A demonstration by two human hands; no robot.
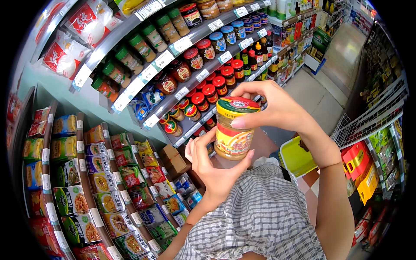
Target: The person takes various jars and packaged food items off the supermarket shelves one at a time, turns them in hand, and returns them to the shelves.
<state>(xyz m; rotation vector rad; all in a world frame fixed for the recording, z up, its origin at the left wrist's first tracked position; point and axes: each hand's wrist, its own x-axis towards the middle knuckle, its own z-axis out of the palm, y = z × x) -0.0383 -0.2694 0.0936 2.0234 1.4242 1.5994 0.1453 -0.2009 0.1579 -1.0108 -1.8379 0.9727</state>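
Observation:
A glass jar (pixel 234 132) of tan spread, with a red and green lid and a red and yellow label, is held up in front of my chest, nearly upright. Around its lower part curls my left hand (pixel 216 167), with the thumb at the bottom right edge. My right hand (pixel 273 104) grips it near the top, its thumb pressed on the front below the lid and its fingers behind. The back of the jar is hidden. Beyond it are shelves with red-lidded jars (pixel 209 92).
Curved shelves hold green-capped shakers (pixel 141 47), blue-lidded jars (pixel 217 41) and sauce bottles (pixel 259 53). Packaged foods (pixel 108 201) fill the racks at lower left. A yellow-green basket (pixel 298 156) is beside me on the right, near a wire rack (pixel 368 117). An aisle (pixel 342 52) runs away at upper right.

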